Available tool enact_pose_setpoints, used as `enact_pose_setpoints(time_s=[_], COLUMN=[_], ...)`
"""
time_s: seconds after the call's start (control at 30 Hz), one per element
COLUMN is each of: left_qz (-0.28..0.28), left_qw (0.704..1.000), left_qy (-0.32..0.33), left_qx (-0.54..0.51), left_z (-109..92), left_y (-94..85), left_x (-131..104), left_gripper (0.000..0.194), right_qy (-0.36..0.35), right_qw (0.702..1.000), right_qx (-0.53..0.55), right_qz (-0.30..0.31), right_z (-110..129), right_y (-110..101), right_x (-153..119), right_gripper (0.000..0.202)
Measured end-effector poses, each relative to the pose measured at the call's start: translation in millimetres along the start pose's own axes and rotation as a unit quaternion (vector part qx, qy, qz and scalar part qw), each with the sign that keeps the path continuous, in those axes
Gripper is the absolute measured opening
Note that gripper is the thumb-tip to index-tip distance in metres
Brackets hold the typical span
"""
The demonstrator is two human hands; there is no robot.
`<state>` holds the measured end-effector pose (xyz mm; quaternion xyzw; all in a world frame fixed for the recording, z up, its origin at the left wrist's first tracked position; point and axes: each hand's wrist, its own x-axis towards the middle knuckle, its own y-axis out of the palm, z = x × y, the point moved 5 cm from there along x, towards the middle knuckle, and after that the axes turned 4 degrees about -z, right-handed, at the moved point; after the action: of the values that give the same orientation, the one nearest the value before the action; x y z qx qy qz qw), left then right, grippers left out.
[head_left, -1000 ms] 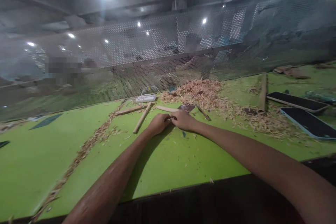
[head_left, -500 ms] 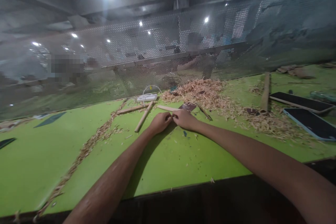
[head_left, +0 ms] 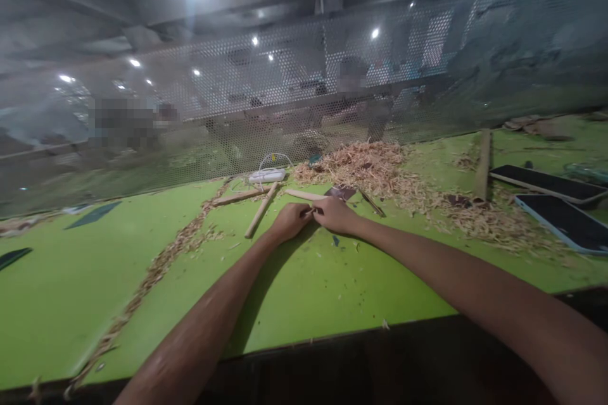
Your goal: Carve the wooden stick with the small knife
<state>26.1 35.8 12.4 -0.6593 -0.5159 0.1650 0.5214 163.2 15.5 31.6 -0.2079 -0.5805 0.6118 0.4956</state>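
My left hand (head_left: 291,220) and my right hand (head_left: 336,214) meet above the green tabletop (head_left: 304,291), fingers curled and fingertips pinched together. Whatever lies between the fingertips is too small and too hidden to name. Just beyond them lies a pale wooden stick (head_left: 304,194), beside a dark brown flat piece (head_left: 340,192). To the left of my left hand a round wooden stick (head_left: 261,210) rests at a slant, its far end by another wooden strip (head_left: 240,197). A thin dark tool-like piece (head_left: 372,203) lies right of my right hand.
Wood shavings (head_left: 365,161) are heaped at the back and trail rightward. Two phones, one black (head_left: 546,182) and one blue-edged (head_left: 565,221), lie right, near a bamboo-like piece (head_left: 483,164). A white cabled device (head_left: 266,175) stands before a mesh screen (head_left: 266,101). People are blurred behind it.
Both hands stay in nearly the same place, with a slight shift of the fingers where they meet. The view has moved very little.
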Motion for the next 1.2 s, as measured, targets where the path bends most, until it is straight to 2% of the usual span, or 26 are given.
enact_pose_setpoints(time_s=[0.37,0.87,1.2], left_qz=[-0.005,-0.010,-0.029], left_qw=[1.000,1.000,0.999], left_qy=[-0.007,-0.005,-0.015], left_qx=[0.017,0.002,0.011], left_z=[4.6,7.4,7.1], left_y=[2.9,2.4,2.8], left_x=[1.6,2.3,3.2], left_gripper=[0.021,0.021,0.023], right_qy=[0.000,0.000,0.008], right_qw=[1.000,1.000,1.000], right_qx=[0.005,0.016,0.003], right_qz=[-0.011,0.006,-0.017], right_z=[-1.7,-0.9,-7.5], right_y=[2.0,0.1,4.6], right_x=[0.6,0.1,3.4], right_gripper=[0.024,0.022,0.026])
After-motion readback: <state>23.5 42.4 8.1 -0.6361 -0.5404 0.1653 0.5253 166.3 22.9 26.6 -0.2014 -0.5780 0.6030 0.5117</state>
